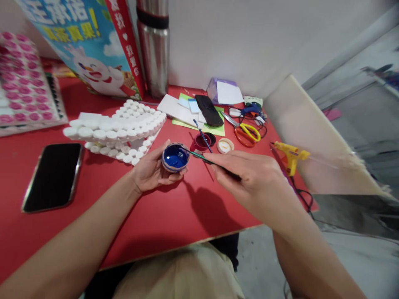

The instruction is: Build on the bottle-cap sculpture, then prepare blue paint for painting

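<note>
My left hand (152,170) is closed around a small round pot of blue paint (175,158), held just above the red table (162,216). My right hand (246,174) pinches a thin dark paintbrush (202,157) whose tip reaches the pot's right rim. Just behind the left hand lies a curved white model made of bottle caps (118,128). A red paint pot (198,142) with a second brush (202,135) standing in it sits behind the blue pot.
A black phone (53,176) lies at the left. Scissors (245,132), a yellow glue gun (291,157), a small round lid (225,145), paper sheets, a steel flask (154,50) and a colourful box (93,45) crowd the back. A pink-dotted tray (21,83) sits far left.
</note>
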`<state>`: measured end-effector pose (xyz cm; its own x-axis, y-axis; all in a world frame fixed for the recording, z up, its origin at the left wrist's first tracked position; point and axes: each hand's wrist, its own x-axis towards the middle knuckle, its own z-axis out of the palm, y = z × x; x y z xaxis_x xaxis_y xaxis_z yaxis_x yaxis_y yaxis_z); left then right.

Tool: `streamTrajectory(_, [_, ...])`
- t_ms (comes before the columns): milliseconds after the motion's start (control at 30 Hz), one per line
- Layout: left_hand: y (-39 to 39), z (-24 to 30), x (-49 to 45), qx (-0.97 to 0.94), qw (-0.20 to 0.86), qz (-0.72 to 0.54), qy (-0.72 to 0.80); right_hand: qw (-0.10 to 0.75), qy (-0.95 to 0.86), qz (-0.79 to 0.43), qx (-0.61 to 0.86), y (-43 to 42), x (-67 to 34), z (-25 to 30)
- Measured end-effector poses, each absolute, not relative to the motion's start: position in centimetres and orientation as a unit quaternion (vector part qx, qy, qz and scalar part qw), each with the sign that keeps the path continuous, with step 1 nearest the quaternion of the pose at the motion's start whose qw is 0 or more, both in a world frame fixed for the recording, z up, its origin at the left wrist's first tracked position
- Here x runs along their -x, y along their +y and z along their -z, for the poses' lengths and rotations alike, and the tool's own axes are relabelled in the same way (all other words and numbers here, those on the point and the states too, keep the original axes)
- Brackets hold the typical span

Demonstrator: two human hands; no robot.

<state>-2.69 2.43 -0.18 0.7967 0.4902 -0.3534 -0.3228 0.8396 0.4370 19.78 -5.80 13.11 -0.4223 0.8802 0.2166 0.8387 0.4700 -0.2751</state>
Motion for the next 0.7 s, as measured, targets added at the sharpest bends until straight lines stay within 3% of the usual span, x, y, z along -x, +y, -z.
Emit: streamTrajectory(700, [2.32,0.33,2.34,-0.234,0.927,-0.183,0.228,0.142,-0.863,-0.071,0.48,-4.83,-20.52,-13.48])
